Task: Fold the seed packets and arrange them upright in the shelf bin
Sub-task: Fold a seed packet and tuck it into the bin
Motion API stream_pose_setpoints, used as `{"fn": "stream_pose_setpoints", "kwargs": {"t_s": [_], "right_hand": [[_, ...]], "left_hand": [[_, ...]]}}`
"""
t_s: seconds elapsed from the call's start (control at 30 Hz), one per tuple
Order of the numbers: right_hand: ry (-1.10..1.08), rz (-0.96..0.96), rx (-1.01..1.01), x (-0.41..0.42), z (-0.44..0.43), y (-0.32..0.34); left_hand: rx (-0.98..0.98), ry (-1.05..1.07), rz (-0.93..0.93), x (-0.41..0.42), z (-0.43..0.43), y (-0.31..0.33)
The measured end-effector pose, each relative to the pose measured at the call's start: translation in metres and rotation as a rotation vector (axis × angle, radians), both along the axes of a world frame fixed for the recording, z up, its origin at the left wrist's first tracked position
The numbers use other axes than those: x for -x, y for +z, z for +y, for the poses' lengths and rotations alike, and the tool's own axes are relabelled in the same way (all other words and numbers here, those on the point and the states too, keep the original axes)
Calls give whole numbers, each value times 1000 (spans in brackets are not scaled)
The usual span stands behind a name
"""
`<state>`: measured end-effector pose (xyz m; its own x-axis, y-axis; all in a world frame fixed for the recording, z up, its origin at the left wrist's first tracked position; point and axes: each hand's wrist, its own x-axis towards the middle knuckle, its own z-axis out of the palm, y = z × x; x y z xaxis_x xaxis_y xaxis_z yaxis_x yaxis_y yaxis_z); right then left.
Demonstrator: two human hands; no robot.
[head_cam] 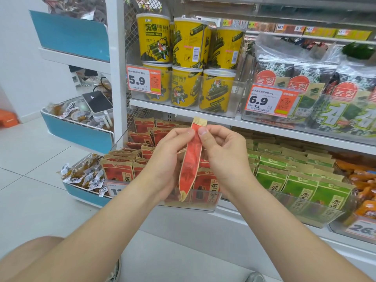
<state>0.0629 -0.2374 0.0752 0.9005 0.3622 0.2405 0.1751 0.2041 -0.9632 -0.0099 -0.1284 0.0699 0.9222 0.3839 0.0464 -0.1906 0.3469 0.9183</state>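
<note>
Narrow creased red paper packet (pixel 192 157), upright between left hand (pixel 164 157) and right hand (pixel 223 153)

so the red seed packet (pixel 192 159) with tan ends is folded into a narrow strip, nearly upright, its top pinched between left hand (pixel 168 155) and right hand (pixel 221 151). Right behind it, the clear shelf bin (pixel 203 207) has more red packets (pixel 117 169) standing in rows.

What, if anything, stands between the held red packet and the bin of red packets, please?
Nothing visible does. The left hand and right hand pinch the packet in front of the open-topped bin; the shelved packets crowd it.
</note>
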Motion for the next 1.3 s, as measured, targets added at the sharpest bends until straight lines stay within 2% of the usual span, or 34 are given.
{"fn": "stream_pose_setpoints", "kwargs": {"t_s": [0.2,0.27,0.4,0.5,0.57,0.63,0.67,1.03,1.17,1.3], "right_hand": [[-13,-40,0,-1,-3,3],[1,2,-15,-2,-4,5],[66,52,-3,0,-7,9],[-14,19,38,-1,-7,7],[-85,-14,79,-4,-7,5],[-121,-43,110,-7,-8,6],[-128,-48,118,-8,-9,7],[-104,-56,130,-6,-9,8],[53,-27,149,-3,-12,11],[335,-15,258,2,-15,16]], "left_hand": [[-19,21,-59,3,2,7],[-120,103,-48,3,3,6],[-479,335,4,9,4,6],[-560,331,-10,9,4,5],[-417,270,-3,5,6,7],[-133,224,19,1,10,8],[-53,216,29,0,13,7],[31,172,20,1,19,9],[87,229,32,0,26,10],[197,277,39,-3,37,9]]}}
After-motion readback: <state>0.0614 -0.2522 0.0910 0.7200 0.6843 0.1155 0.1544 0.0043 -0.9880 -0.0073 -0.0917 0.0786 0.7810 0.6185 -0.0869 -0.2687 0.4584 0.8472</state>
